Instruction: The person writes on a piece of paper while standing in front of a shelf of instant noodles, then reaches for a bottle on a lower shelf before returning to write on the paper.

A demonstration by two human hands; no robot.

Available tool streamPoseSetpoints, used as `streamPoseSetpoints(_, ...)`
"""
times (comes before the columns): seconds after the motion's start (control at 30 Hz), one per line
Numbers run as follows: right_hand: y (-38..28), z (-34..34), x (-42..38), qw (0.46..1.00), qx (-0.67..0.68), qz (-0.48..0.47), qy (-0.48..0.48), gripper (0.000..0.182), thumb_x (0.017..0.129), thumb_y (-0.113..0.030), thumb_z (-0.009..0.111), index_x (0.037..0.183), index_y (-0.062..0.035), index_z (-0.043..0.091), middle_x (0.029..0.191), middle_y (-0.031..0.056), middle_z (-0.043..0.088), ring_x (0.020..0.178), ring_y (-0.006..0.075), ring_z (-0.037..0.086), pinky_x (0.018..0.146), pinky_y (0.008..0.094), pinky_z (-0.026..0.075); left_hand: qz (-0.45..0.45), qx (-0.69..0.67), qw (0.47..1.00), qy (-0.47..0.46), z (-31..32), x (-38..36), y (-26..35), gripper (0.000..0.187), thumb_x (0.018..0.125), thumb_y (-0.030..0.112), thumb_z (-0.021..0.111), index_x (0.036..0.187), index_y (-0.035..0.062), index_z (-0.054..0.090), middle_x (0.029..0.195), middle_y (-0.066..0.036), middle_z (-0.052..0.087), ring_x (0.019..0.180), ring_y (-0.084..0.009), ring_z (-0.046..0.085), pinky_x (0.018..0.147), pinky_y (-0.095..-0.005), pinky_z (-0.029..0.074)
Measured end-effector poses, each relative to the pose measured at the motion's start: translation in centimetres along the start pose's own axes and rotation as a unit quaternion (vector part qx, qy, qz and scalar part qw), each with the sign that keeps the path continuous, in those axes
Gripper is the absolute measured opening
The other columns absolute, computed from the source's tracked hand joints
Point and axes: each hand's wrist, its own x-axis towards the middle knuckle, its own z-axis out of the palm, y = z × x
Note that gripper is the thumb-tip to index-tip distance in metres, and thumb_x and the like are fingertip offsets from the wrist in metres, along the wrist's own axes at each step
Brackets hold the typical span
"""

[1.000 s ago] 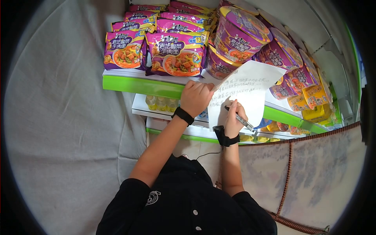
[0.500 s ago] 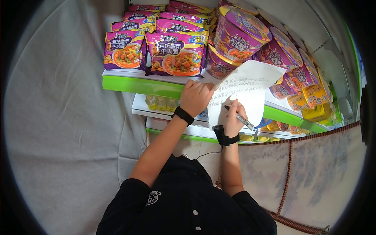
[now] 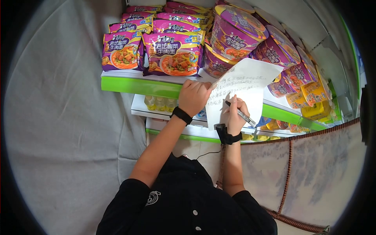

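Observation:
A white sheet of paper (image 3: 250, 111) with several lines of handwriting leans against the shelf edge, its upper right corner curling up. My left hand (image 3: 194, 97) is closed on the paper's left edge, beside the green shelf strip. A dark pen (image 3: 245, 117) is pinched in my right hand (image 3: 237, 113), over the lower middle of the sheet with its tip by the last written line. Each wrist has a black band.
Purple noodle packets (image 3: 174, 55) and purple noodle tubs (image 3: 235, 35) fill the upper shelf (image 3: 137, 85). Yellow tubs (image 3: 309, 96) stand at the right. Small bottles (image 3: 160, 103) are on the shelf below. Grey cloth (image 3: 70, 117) hangs at the left.
The view has shifted slightly, so the shelf goods and paper appear a little further left. My right hand and the pen have shifted slightly relative to the writing.

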Motion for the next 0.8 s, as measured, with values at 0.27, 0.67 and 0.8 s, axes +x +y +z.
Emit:
streamPoseSetpoints(0.27,1.6,-0.7,0.0,0.997,-0.041,-0.064,-0.022,0.030,0.093,-0.011,0.059,0.067,0.0014,0.051,0.078,0.0099,0.062,0.049,0.0050,0.044,0.046,0.0194,0.038,-0.006,0.004,1.000,-0.001,0.0,0.0,0.0,0.030,0.083,0.019,0.069,0.062,0.0061,0.051,0.056,-0.005,0.049,0.054,-0.0220,0.049,0.061,-0.0328,0.038)
streamPoseSetpoints(0.67,0.4,-0.1,0.1,1.000,0.017,-0.004,0.005,0.033,0.094,-0.014,0.059,0.065,-0.0017,0.047,0.075,0.0091,0.061,0.048,0.0059,0.045,0.045,0.0201,0.039,0.002,-0.001,1.000,0.013,0.0,-0.1,-0.1,0.029,0.083,0.018,0.069,0.063,0.0060,0.052,0.057,-0.005,0.050,0.055,-0.0224,0.049,0.061,-0.0331,0.038)
streamPoseSetpoints(0.8,0.1,-0.3,0.1,1.000,-0.008,-0.010,0.007,0.031,0.093,-0.010,0.059,0.065,0.0002,0.049,0.070,0.0075,0.060,0.054,0.0062,0.047,0.053,0.0210,0.040,-0.005,-0.001,1.000,-0.001,0.1,-0.2,-0.1,0.026,0.083,0.019,0.068,0.065,0.0064,0.054,0.059,-0.004,0.052,0.056,-0.0217,0.051,0.062,-0.0328,0.038)
